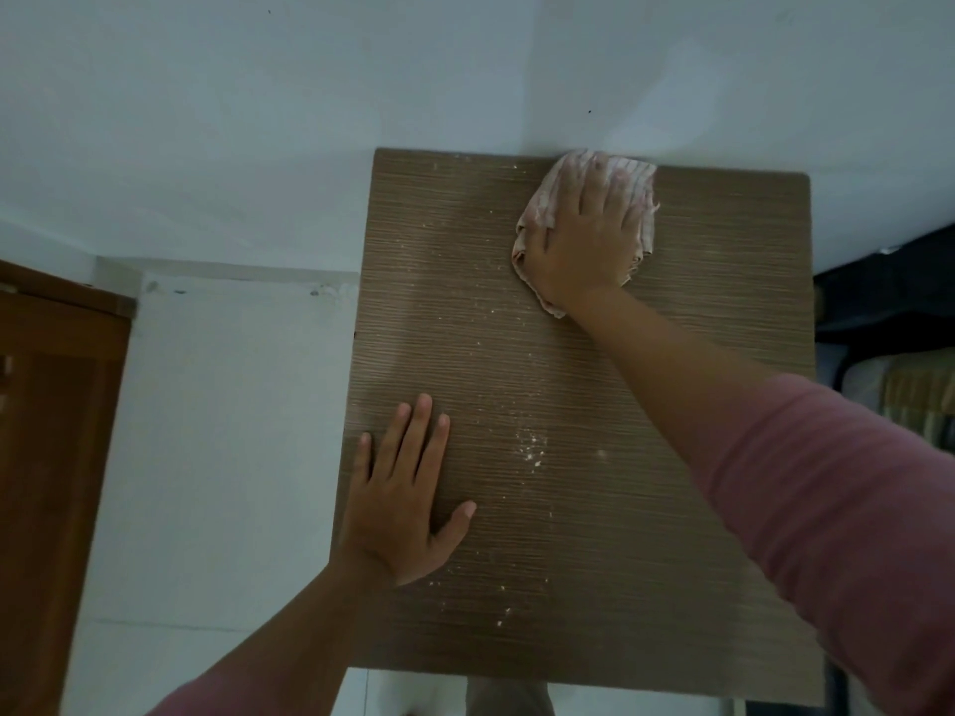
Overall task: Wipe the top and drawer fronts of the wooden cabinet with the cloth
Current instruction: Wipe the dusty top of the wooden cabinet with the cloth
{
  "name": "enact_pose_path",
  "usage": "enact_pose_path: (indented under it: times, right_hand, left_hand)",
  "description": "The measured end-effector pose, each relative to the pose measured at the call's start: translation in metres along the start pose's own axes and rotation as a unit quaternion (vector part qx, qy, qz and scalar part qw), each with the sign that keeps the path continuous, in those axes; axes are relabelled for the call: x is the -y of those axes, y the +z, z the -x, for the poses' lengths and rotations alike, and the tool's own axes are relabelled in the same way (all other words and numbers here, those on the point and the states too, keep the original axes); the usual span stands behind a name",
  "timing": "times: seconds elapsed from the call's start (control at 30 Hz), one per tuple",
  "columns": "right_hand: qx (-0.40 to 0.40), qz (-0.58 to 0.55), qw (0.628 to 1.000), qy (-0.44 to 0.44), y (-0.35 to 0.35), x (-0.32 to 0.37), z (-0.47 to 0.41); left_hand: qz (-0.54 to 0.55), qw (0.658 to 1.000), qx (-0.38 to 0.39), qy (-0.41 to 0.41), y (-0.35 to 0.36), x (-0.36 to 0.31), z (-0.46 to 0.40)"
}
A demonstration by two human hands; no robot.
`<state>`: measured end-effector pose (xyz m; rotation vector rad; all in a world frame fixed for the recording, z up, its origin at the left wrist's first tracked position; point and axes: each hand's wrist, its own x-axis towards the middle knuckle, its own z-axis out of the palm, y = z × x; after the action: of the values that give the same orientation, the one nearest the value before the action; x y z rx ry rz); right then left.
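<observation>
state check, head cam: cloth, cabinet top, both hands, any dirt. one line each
cloth: bunched, lying on the far right part of the top by the wall, under the right hand.
right hand: fingers straight, pressing on the cloth.
left hand: flat, fingers spread, resting on the top near its left edge.
cabinet top: dusty, not yet wiped clean.
white specks: scattered down the middle of the top.

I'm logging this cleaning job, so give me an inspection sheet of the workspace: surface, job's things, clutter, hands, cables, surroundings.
Surface: wooden cabinet top, strewn with white specks.
Job's things: cloth, bunched by the far edge; drawer fronts out of view.
Clutter: nothing seen.
Hands: right hand presses flat on the cloth; left hand rests flat on the top, near left.
Cables: nothing seen.
Surroundings: white wall behind; brown wooden panel at left; dark furniture at right.
</observation>
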<state>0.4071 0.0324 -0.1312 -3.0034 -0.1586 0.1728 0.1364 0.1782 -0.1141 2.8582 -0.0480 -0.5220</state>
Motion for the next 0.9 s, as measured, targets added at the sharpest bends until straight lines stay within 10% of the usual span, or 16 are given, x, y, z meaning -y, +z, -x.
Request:
enact_pose_path:
  times: [0.9]
  right_hand:
    - [0.011, 0.000, 0.987, -0.160, 0.000, 0.027, -0.002]
  left_hand:
    - [-0.003, 1.000, -0.003, -0.004, 0.000, 0.001, 0.002]
